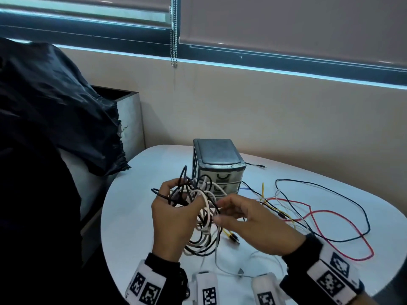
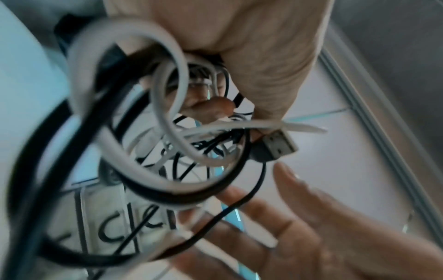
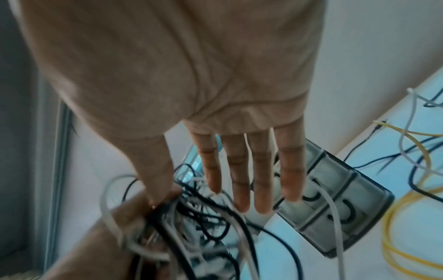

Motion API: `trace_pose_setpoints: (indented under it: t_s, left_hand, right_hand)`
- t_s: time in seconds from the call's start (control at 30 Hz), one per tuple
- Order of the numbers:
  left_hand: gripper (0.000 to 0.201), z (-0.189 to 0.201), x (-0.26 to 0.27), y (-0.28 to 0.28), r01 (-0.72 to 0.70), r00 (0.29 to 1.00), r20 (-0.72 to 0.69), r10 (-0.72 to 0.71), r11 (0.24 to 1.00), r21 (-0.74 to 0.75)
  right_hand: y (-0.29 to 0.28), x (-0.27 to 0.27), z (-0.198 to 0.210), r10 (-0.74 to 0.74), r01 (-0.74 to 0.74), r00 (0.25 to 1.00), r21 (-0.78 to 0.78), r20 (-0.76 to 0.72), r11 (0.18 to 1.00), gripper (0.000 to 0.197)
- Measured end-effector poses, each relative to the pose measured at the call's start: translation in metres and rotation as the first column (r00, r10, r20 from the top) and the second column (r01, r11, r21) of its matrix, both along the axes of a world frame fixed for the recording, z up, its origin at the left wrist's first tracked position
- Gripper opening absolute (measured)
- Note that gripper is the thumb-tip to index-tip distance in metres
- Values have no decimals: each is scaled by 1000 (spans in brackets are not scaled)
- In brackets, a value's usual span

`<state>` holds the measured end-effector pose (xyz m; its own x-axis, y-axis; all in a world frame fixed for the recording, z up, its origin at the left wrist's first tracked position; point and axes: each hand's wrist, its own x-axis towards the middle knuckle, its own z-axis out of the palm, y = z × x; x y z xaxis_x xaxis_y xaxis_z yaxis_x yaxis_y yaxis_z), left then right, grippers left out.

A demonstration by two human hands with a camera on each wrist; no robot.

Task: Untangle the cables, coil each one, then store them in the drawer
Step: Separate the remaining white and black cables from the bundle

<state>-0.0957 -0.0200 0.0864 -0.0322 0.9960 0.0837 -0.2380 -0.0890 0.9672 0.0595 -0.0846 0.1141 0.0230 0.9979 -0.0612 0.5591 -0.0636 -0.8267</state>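
The left hand point(image 1: 170, 219) is raised above the near middle of the white surface point(image 1: 136, 194), its fingers curled round a tangled bundle of black and white cables point(image 1: 198, 208). Loops of the bundle stick up past the fingers and hang down below the palm, ending near the surface. In the left wrist view a grey USB plug point(image 2: 279, 145) pokes out of the bundle just under the thumb.

The right hand point(image 1: 248, 223) is just right of the bundle with its fingers point(image 3: 239, 176) straight and slightly spread, holding nothing; its fingertips are at the edge of the loops, and whether they touch a cable cannot be told.

Just beyond the hands stands a small grey drawer unit point(image 1: 218, 166), its drawers closed. To the right, loose on the surface, lie a red cable point(image 1: 343, 230), a dark blue cable point(image 1: 352, 201) and a yellow cable point(image 1: 275, 208), crossing one another. A black garment point(image 1: 55, 111) lies at the far left.
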Motion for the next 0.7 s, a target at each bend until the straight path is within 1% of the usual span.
trace_pose_setpoints:
  t_s: [0.07,0.1,0.13,0.2,0.27,0.3,0.33,0.37,0.4,0.43,0.47,0.5,0.53,0.63,0.67,0.7]
  left_hand:
    - [34,2,0,2,29,995,101,-23,998,-55]
    - [34,2,-1,4,44,988,150,-30,995,-90]
    - [34,2,-3,6,53,981,194,-29,991,-120]
    - [35,1,-7,10,54,967,255,-14,987,-154]
    - [36,1,-9,12,35,958,286,12,986,-160]
    - [36,2,-9,12,20,954,297,28,987,-157]
    - [37,3,-9,12,8,951,306,40,988,-151]
    - [37,4,-9,11,0,948,314,46,990,-144]
    - [37,5,-9,11,-2,946,321,45,991,-134]
    - [37,6,-9,10,1,946,323,39,992,-122]
    - [37,7,-8,10,8,946,323,26,995,-104]
    - [37,9,-8,10,17,949,316,10,996,-84]
    - [36,9,-7,10,24,953,303,-5,998,-60]
    - [36,11,-7,11,80,967,242,-82,997,18]
    - [37,12,-6,10,104,969,220,-112,993,47]
    - [37,12,-6,9,132,968,204,-144,989,73]
  right_hand:
    - [-1,-1,-7,36,-40,998,-94,-49,995,59]
    - [-3,0,-8,56,-66,995,-119,-79,991,66]
    - [-5,2,-8,70,-84,992,-135,-109,987,69]
    - [-8,5,-7,93,-115,983,-138,-157,984,65]
    - [-7,5,-8,85,-99,978,-69,-188,993,51]
    - [-5,5,-10,38,-36,982,19,-186,999,40]
    - [-2,5,-11,-48,72,981,124,-187,990,32]
    - [1,8,-12,-153,196,967,214,-202,957,31]
    - [3,10,-13,-233,298,940,269,-248,916,33]
    - [5,11,-12,-271,355,918,295,-290,887,33]
    - [6,11,-12,-278,376,906,302,-320,876,31]
    - [6,10,-11,-276,373,907,304,-318,877,28]
    - [5,7,-11,-275,369,911,309,-309,877,24]
    - [7,2,-3,-333,412,906,369,-261,833,14]
    - [9,1,2,-333,398,914,356,-231,846,13]
    - [12,3,6,-299,340,939,320,-171,885,17]
